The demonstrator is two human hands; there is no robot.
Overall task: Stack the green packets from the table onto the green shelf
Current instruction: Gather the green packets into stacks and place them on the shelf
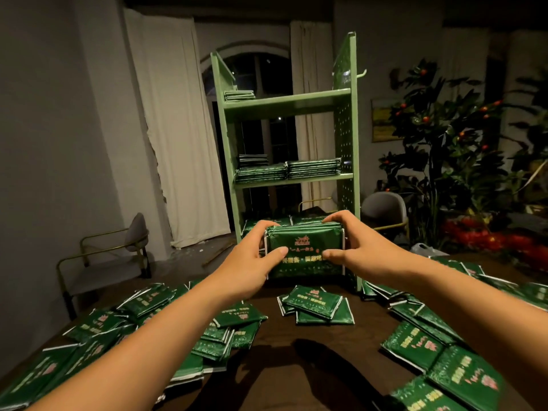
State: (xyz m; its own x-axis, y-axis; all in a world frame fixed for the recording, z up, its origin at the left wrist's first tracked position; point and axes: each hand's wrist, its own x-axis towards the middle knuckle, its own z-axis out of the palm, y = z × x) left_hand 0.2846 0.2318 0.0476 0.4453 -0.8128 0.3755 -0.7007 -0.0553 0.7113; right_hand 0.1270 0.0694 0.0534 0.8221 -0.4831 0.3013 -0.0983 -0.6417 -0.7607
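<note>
Loose packets (pixel 314 304) below; both hands (pixel 255 256) grip packet stack (pixel 305 250)

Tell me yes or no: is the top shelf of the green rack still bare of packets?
No, a small stack of packets lies at the left end of the top shelf.

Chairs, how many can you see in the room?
2: one chair by the left wall beside the curtain, one grey chair right of the green shelf. Others may be hidden.
</note>
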